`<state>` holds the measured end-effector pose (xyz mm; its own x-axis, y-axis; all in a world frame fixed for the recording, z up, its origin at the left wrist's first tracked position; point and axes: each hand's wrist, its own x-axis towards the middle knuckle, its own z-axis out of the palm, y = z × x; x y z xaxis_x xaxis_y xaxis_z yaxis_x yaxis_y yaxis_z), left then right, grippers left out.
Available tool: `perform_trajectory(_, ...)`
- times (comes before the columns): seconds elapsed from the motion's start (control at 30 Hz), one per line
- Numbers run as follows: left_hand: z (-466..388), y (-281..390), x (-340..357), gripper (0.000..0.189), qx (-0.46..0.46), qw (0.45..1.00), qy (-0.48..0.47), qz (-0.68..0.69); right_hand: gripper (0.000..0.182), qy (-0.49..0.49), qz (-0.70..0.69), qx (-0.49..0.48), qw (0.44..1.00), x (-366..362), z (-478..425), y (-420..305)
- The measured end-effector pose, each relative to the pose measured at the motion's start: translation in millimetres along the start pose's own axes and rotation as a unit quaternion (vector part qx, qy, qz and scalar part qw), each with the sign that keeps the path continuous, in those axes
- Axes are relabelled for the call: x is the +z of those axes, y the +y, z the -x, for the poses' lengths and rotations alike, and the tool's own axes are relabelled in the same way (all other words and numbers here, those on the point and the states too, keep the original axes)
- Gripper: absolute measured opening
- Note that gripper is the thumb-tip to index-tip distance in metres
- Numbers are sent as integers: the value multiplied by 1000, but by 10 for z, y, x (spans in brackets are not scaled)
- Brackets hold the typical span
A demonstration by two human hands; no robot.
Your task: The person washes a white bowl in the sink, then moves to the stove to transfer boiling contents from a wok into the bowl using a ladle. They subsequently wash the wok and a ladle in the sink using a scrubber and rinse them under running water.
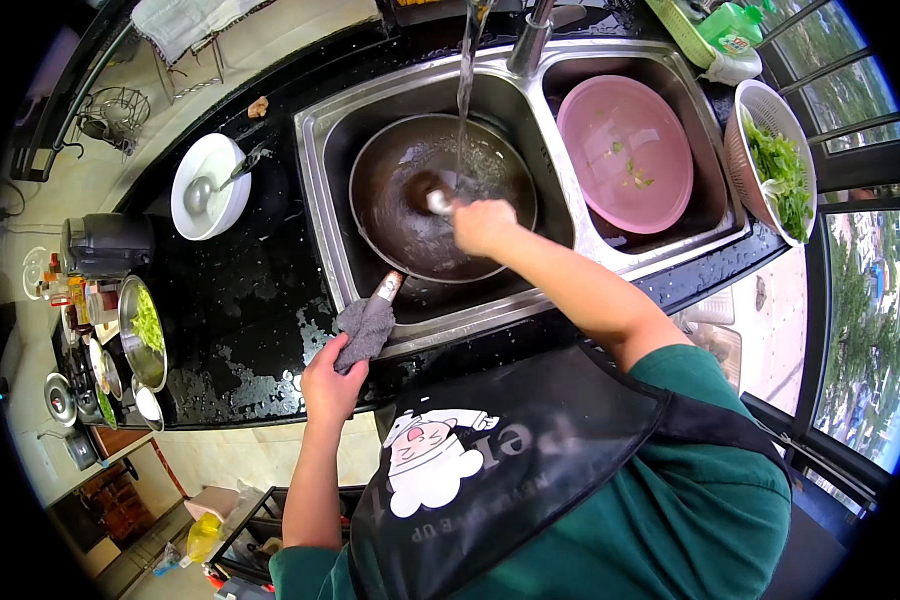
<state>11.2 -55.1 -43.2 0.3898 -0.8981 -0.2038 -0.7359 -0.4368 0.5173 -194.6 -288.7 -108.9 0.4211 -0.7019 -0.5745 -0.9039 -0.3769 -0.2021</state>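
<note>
A dark wok (390, 225) rests in the left basin of the steel double sink (319, 217), with some water inside. A grey cloth (364, 334) is wrapped about the wok's handle (386, 289), and my left hand (331, 386) grips the handle through it. Over the middle of the wok, my right hand (486, 227) is closed on a small white object (439, 201), blurred and partly covered by my fingers; its kind is unclear. Just behind that hand, a stream of water (464, 97) falls into the wok.
The faucet post (531, 45) rises behind the sink divider. A pink basin (570, 150) with leaf scraps fills the right sink. Beside it stands a colander (746, 157) of greens. A white bowl (229, 210) with a ladle and a steel bowl (157, 352) of chopped greens occupy the left counter.
</note>
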Motion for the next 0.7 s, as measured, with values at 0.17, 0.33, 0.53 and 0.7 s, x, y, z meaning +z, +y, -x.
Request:
perform_trajectory(0.17, -48, 23, -38, 42, -21, 1000, -12, -10, 37, -126, 128, -32, 983, -106, 460, 38)
perform_trajectory(0.33, -38, 33, -43, 42, -13, 1000, -5, 5, 26, 13, 108, 7, 994, 89, -45, 422)
perform_trajectory(0.53, -60, 5, -63, 42, -36, 999, -19, 12, 23, -158, 118, -112, 974, -223, 628, 120)
perform_trajectory(0.7, -78, 63, -120, 42, -29, 999, -17, 6, 27, -235, -714, -31, 659, -465, -375, -239)
